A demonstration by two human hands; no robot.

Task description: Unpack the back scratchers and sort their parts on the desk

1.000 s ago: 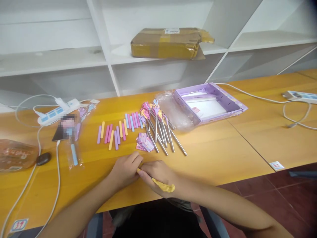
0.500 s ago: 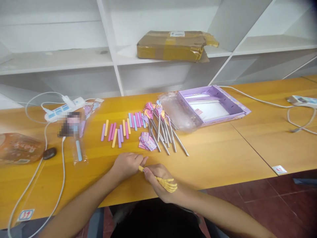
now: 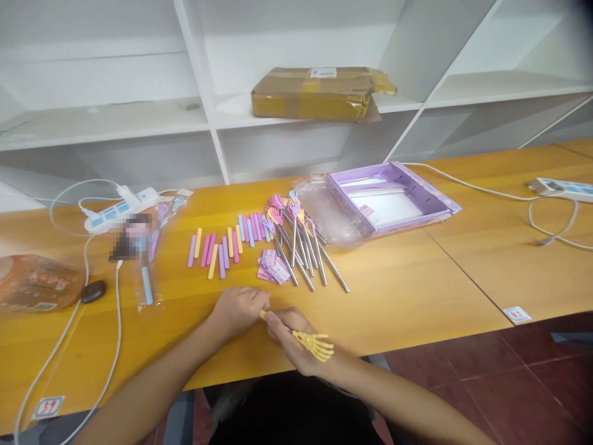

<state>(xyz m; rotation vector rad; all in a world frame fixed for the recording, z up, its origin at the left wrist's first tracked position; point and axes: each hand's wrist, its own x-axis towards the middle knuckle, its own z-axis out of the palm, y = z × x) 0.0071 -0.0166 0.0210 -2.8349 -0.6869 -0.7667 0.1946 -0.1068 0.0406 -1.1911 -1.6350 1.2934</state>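
A yellow back scratcher (image 3: pixel 315 345) with a hand-shaped head lies across both my hands, its head pointing to the lower right. My right hand (image 3: pixel 294 337) is closed around its metal rod. My left hand (image 3: pixel 241 310) is closed at the other end, where a bit of yellow handle shows between the hands; the rest is hidden. Just beyond lies a pile of back scratcher rods (image 3: pixel 301 247) with pink, purple, blue and yellow heads. Coloured handle sleeves (image 3: pixel 222 253) are spread to its left. Small printed cards (image 3: pixel 274 267) lie in front of the pile.
Behind the pile are a clear plastic bag (image 3: pixel 333 210) and an open purple box (image 3: pixel 393 196). On the left sit a power strip (image 3: pixel 121 210), white cables, an orange package (image 3: pixel 39 283) and a wrapped blue-handled piece (image 3: pixel 147 285). A taped carton (image 3: pixel 319 96) rests on the shelf.
The yellow head has turned slightly and its fingers look more spread, with a bit of metal rod now showing by it. Both hands keep their hold. The camera view has shifted slightly.
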